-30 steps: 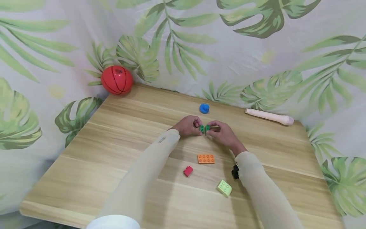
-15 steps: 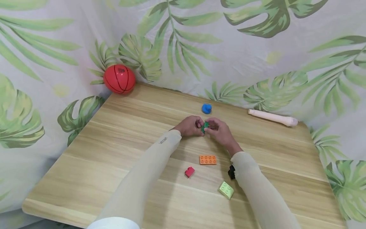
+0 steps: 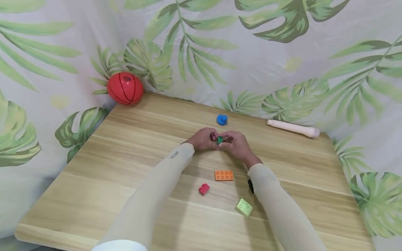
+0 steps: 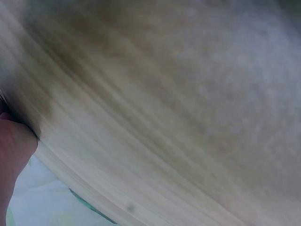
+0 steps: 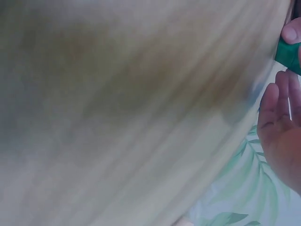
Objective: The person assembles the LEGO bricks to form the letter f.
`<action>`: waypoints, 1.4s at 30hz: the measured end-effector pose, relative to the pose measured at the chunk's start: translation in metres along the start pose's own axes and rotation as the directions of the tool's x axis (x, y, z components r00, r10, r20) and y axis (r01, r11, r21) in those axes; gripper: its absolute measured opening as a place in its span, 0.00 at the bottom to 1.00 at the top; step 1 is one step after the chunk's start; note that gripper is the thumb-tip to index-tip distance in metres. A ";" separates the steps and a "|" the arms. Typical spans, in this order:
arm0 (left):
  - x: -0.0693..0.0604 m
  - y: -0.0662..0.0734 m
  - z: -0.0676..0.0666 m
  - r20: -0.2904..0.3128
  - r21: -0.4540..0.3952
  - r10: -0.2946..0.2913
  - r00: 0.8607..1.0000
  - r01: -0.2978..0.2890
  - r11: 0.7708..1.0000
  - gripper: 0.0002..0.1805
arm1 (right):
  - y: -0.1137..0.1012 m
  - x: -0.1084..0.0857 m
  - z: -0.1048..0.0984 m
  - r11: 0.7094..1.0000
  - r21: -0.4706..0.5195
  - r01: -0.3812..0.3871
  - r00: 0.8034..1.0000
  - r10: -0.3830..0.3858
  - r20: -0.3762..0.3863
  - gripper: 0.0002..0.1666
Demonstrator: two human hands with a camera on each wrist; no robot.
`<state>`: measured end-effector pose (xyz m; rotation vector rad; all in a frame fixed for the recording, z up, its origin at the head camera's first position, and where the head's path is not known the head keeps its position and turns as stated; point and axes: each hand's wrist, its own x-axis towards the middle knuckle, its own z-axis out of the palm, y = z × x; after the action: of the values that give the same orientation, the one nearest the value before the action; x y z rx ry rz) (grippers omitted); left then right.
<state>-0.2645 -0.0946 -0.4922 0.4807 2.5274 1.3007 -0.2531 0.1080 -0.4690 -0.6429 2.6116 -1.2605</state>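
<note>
Where the hands meet: the green block (image 3: 220, 140) sits between the left hand (image 3: 203, 138) and the right hand (image 3: 236, 143), past the orange brick (image 3: 224, 175) from the person's seat.
Fingers: both hands pinch the block, one from each side; so much is covered that I can't tell whether it is one piece or two.
Green block: looks like moulded plastic, so I'd expect it light, stiff, slightly slick and hard to break.
Best hold: its flat side faces, I'd say, between thumb and forefinger, since it offers fingertips little room.
Far side: a blue toy (image 3: 222, 120) lies just beyond the hands, near the back edge, with leafy cloth (image 3: 194, 45) behind; tight that way.
Near side: the orange brick, then a red brick (image 3: 204, 189) and a pale green brick (image 3: 244, 208); a black piece (image 3: 250, 186) is half hidden by the right sleeve (image 3: 279, 198).
Open room: the broadest stretch of surface (image 3: 103, 167) runs left of the left sleeve (image 3: 154, 184), bounded by its slanting left edge.
</note>
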 end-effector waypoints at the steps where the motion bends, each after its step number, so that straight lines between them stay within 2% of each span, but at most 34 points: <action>1: 0.000 0.000 -0.001 -0.003 0.000 -0.003 1.000 0.003 1.000 0.17 | -0.001 0.001 0.000 1.000 -0.003 0.003 1.000 -0.003 -0.003 0.20; 6: -0.003 -0.004 -0.004 -0.008 -0.038 -0.015 1.000 0.014 0.999 0.16 | -0.001 0.004 0.005 1.000 -0.007 0.010 1.000 -0.010 -0.023 0.21; 13: -0.002 -0.007 0.005 0.007 -0.070 0.022 1.000 -0.022 0.997 0.15 | 0.012 -0.007 0.009 1.000 -0.020 0.014 0.999 -0.015 -0.046 0.23; 15: -0.001 -0.005 0.007 0.013 -0.076 0.027 1.000 -0.026 0.997 0.15 | 0.014 -0.015 0.005 1.000 -0.012 0.018 1.000 -0.019 -0.009 0.27; 19: 0.003 0.001 0.006 0.020 -0.091 0.027 0.999 -0.025 0.996 0.14 | 0.019 -0.033 -0.007 1.000 0.015 -0.003 0.993 0.001 0.117 0.41; 21: 0.005 0.003 0.004 0.015 -0.096 0.027 1.000 -0.026 0.995 0.14 | 0.021 -0.041 -0.014 0.999 0.040 -0.028 0.985 0.020 0.170 0.47; 23: 0.006 0.004 0.003 0.014 -0.104 0.021 1.000 -0.020 0.994 0.14 | 0.022 -0.049 -0.021 0.995 0.069 -0.067 0.975 0.051 0.214 0.48; 25: 0.006 0.004 0.001 0.020 -0.107 0.016 1.000 -0.014 0.994 0.14 | 0.022 -0.058 -0.025 0.992 0.088 -0.091 0.961 0.064 0.269 0.43; 29: 0.003 0.002 -0.002 0.012 -0.097 0.001 1.000 0.001 0.995 0.15 | 0.012 -0.070 -0.026 0.989 0.065 -0.130 0.917 0.095 0.387 0.29; 32: 0.001 0.000 -0.003 0.004 -0.094 -0.011 1.000 0.011 0.996 0.15 | 0.002 -0.073 -0.020 0.996 0.006 -0.090 0.890 0.078 0.449 0.26; 36: 0.000 -0.001 -0.001 0.012 -0.109 -0.025 1.000 0.026 0.994 0.15 | -0.005 -0.077 -0.012 0.998 -0.057 0.015 0.865 0.016 0.501 0.28; 39: 0.000 -0.001 0.001 0.014 -0.115 -0.031 0.999 0.032 0.993 0.15 | -0.009 -0.084 -0.008 0.990 -0.112 0.080 0.860 -0.012 0.511 0.31; 42: 0.001 -0.001 0.002 0.007 -0.117 -0.027 1.000 0.027 0.993 0.15 | -0.015 -0.089 -0.004 0.978 -0.170 0.118 0.861 -0.016 0.508 0.28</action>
<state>-0.2646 -0.0934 -0.4947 0.4229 2.4278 1.4255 -0.1702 0.1426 -0.4579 -0.9577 2.2914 -0.7160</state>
